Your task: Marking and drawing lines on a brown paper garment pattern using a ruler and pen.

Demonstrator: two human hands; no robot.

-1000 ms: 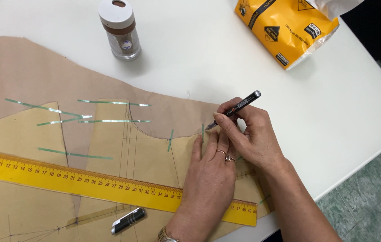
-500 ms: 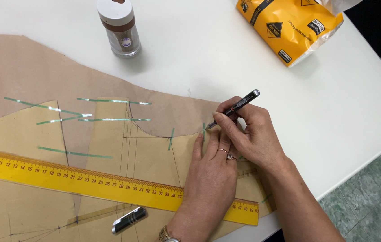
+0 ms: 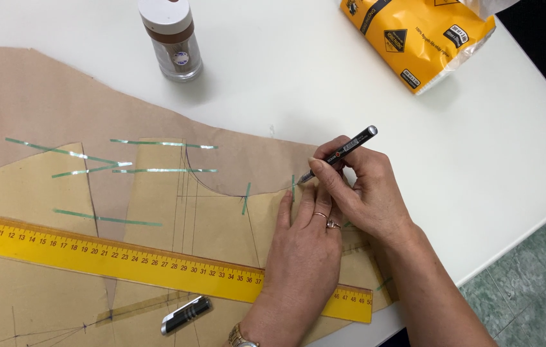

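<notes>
My right hand (image 3: 366,189) grips a black pen (image 3: 340,152), its tip touching the brown pattern paper (image 3: 48,109) near a short strip of green tape. My left hand (image 3: 302,254) lies flat on the yellowish paper piece (image 3: 215,225), fingers together, right beside the pen tip, with the wrist over the end of a long yellow ruler (image 3: 106,257). Several strips of green tape (image 3: 157,170) hold the paper pieces together.
A small jar with a white lid (image 3: 171,38) stands at the back on the white table (image 3: 478,167). A yellow plastic packet (image 3: 420,35) lies at the back right. A black and silver pen cap (image 3: 185,315) rests on the paper below the ruler. The table edge runs at the right.
Both hands stay in about the same place on the paper; the pen tip barely shifts.
</notes>
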